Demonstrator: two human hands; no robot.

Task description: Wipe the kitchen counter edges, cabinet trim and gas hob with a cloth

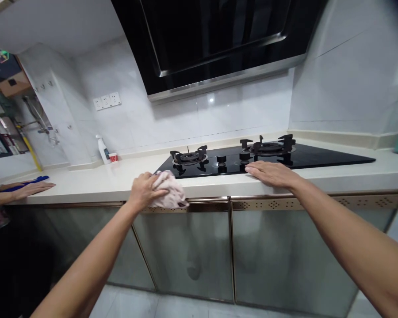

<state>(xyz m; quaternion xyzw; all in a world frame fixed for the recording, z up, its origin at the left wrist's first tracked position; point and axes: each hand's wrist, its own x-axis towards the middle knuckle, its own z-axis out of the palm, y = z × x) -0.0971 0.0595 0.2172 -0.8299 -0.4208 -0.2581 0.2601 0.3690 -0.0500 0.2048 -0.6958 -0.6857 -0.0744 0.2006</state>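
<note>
My left hand (143,192) grips a pale pinkish cleaning cloth (170,191) at the front edge of the white countertop (112,182). The cloth hangs a little over the edge, near the left front corner of the black glass gas stove (205,168). Flat by the stove's front rim lies my right hand (271,173), its fingers stretched out and holding nothing. Two black control knobs (221,159) stand just beyond it. Behind them are the left burner (189,157) and the right burner (268,146).
A black range hood (219,39) overhangs the stove. A white spray bottle (102,149) and a red cup (113,157) stand by the wall. At the far left, another person's hands (33,190) rest on the counter beside a blue cloth (36,179). Glass-fronted cabinets (185,251) run below.
</note>
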